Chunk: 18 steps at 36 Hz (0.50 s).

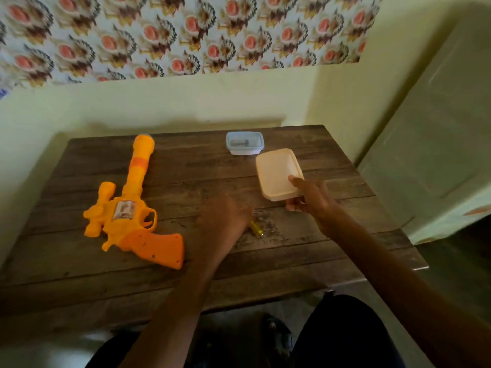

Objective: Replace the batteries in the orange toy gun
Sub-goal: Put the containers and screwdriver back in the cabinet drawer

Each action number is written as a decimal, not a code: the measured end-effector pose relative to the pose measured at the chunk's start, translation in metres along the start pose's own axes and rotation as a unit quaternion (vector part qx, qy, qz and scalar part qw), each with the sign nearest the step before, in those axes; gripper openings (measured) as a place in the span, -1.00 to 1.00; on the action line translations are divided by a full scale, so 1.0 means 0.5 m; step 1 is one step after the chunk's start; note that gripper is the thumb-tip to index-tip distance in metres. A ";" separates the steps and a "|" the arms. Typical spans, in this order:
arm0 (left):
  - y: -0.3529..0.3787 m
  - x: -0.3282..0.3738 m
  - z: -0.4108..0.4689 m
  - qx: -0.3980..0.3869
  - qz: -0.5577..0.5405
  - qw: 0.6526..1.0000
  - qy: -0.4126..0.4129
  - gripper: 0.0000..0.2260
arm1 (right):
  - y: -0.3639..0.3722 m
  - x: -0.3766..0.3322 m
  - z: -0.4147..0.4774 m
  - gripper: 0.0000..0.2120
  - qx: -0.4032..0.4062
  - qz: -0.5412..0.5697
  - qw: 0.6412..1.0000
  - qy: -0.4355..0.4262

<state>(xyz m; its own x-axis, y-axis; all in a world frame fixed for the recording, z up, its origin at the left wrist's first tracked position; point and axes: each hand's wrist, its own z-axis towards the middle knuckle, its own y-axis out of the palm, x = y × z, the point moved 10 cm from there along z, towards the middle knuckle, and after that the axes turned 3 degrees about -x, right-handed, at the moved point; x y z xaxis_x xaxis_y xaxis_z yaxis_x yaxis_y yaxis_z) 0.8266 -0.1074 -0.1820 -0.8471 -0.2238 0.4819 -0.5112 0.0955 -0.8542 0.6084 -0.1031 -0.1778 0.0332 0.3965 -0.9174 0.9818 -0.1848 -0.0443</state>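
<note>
Count on table (265, 261) — 1 orange toy gun (132, 208), 2 plastic tubs: 1 clear w/ lid (245, 142), 1 cream, open (279, 176). 1 small yellow cylinder (256, 229) — maybe a battery. 2 hands: left (223, 219), right (310, 197).

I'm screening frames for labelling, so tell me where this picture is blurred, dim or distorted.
Head view: the left hand is smeared by motion blur, hiding its fingers and most of the small yellow object beside it; the right hand on the cream container is sharper; the foreground below the table is dark; the wide lens bends the table's edges; the toy gun is evenly lit.
</note>
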 end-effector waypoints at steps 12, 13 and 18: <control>-0.149 0.086 0.145 -0.107 -0.345 0.930 0.065 -0.84 | 0.022 -0.100 0.116 -0.87 0.037 0.044 0.989 -0.136; -0.165 0.097 0.183 -0.100 -0.370 0.921 0.068 -0.85 | 0.028 -0.113 0.139 -0.93 0.042 0.043 0.987 -0.149; -0.176 0.164 0.306 -0.135 -0.406 0.901 0.071 -0.84 | 0.037 -0.142 0.206 -0.93 0.048 0.060 0.984 -0.160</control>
<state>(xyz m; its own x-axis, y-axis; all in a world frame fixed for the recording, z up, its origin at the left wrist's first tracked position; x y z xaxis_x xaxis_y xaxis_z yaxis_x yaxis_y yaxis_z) 0.8241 -0.2824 -0.0972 -0.1778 -0.2022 0.9631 -0.9714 0.1927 -0.1389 0.6051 -0.2273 -0.1543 0.0712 0.0658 -0.9953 0.9518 -0.3029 0.0481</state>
